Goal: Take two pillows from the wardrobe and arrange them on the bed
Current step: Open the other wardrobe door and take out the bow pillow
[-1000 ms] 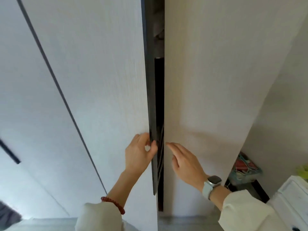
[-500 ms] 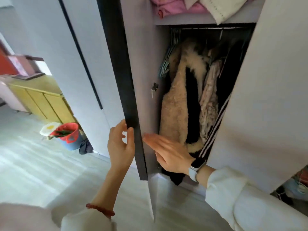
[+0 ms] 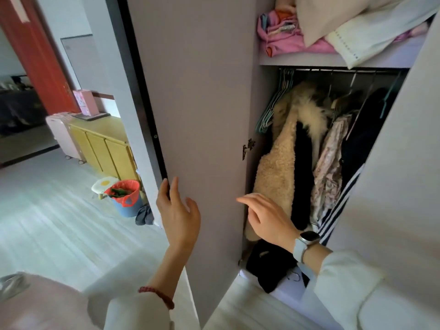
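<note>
Left hand (image 3: 179, 217) open-fingered on left wardrobe door (image 3: 197, 115) edge, right hand (image 3: 269, 217) spread, empty, beside fleece coat (image 3: 273, 177), perhaps pillows (image 3: 352, 22) on top shelf (image 3: 333, 61)

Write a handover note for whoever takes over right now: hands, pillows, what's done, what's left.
Left hand: open, fingers on the edge of the left wardrobe door, holding nothing.
Right hand: open and empty, in front of the hanging clothes.
Pillows: what look like pillows lie on the top shelf, beside pink bedding.
Done: wardrobe open.
Left: take two pillows down, carry them to the bed (out of view), arrange them.
</note>
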### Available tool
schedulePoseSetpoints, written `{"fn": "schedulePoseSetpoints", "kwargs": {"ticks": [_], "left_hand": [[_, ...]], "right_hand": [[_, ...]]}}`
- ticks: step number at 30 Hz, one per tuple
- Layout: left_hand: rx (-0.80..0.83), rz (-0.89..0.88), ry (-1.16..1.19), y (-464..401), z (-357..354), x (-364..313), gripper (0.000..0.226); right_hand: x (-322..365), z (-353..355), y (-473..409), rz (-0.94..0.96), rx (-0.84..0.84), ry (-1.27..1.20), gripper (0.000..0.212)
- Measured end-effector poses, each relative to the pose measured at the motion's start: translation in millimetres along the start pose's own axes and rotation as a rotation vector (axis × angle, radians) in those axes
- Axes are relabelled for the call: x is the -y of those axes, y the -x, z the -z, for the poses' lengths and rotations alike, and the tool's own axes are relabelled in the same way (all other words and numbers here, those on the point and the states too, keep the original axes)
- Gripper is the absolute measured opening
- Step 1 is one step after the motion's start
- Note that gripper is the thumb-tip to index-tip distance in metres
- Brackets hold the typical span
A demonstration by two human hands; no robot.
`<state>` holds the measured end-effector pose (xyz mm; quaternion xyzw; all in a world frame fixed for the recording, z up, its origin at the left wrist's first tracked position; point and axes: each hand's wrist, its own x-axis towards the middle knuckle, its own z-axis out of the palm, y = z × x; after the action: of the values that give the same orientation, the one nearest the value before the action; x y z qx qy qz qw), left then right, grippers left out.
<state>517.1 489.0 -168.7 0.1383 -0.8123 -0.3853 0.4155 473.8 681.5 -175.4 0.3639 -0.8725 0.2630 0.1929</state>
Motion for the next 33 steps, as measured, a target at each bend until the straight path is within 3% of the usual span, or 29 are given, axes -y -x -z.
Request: {"fn": "schedulePoseSetpoints", "kwargs": {"ticks": [3, 8, 17, 21, 26, 30, 33], "left_hand": [[0.108, -0.175, -0.041, 19.7, -27.8, -18.6, 0.047], [0.348, -0.320, 0.073, 1.5, -93.2, -83.9, 0.041], [0.414, -0.691, 0.239, -85.6, -206.3, -294.2, 0.043], [0.503, -0.700, 0.342, -109.6, -239.8, -367.4, 0.059], [0.974, -0.583, 0.613, -103.5, -260.0, -409.1, 0.082], [0.916, -0.621, 0.816, -97.3, -252.5, -408.3, 0.057], [0.931, -0.672, 0.976, -85.9, -224.1, -396.7, 0.063]], "right_hand": [[-24.3, 30.0, 8.7, -0.076, -0.058, 0.060, 0.033], [-67.7, 102.1, 18.9, -0.237, -0.175, 0.176, 0.032], [-115.4, 284.6, -32.3, -0.354, -0.470, 0.586, 0.041], [-129.0, 338.8, -59.2, -0.430, -0.542, 0.749, 0.051], [-142.9, 351.5, -51.9, -0.541, -0.520, 0.772, 0.057], [-135.1, 340.9, -34.0, -0.538, -0.506, 0.724, 0.056], [-116.8, 330.5, -16.3, -0.546, -0.584, 0.668, 0.053]]}}
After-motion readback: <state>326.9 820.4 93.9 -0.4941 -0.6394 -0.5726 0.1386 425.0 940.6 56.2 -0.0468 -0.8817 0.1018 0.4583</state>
